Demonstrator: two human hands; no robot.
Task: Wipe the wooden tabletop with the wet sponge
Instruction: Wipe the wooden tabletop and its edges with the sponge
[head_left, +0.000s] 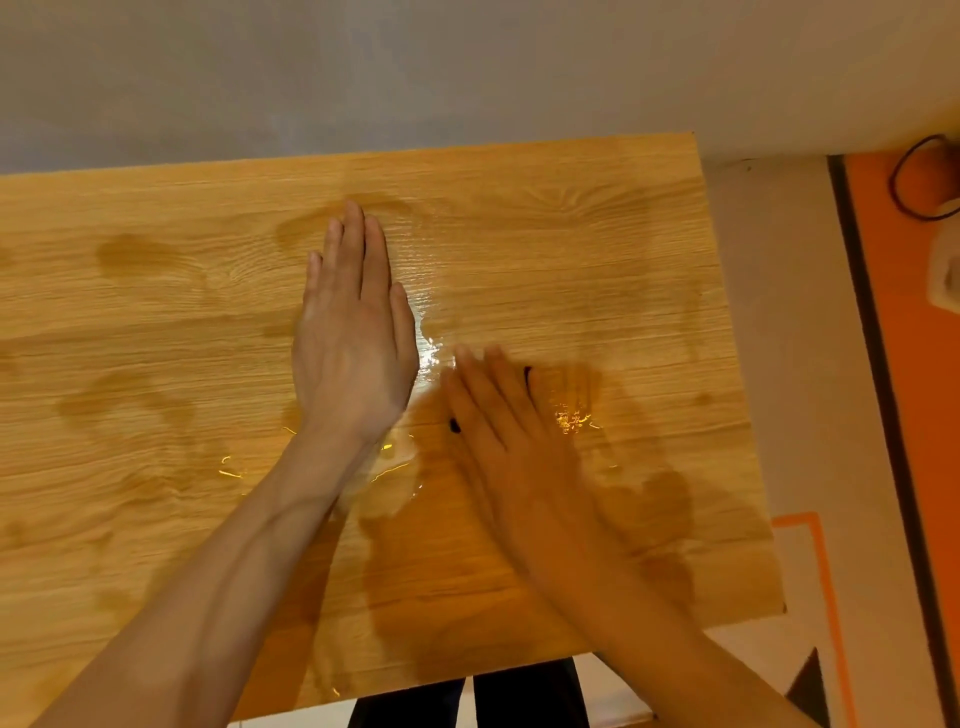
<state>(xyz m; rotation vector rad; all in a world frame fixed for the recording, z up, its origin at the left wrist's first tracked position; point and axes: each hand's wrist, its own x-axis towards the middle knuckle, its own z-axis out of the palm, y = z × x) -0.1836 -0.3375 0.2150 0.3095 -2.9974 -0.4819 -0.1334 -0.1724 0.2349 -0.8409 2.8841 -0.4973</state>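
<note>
The wooden tabletop (156, 322) fills most of the head view and carries wet streaks and a shiny puddle (430, 358) near its middle. My left hand (356, 332) lies flat on the wood, fingers straight and together, holding nothing. To its right, my right hand (511, 436) is blurred and pressed flat on the table. Small dark bits of the sponge (454, 426) show beside its fingers; the rest of the sponge is hidden under the hand.
The table's right edge (727, 312) and front edge (415, 686) are close to my hands. A pale wall stands behind the table. At the right lie an orange surface with a black cable (906, 176) and a white object (945, 275). Dark trousers (524, 696) show below.
</note>
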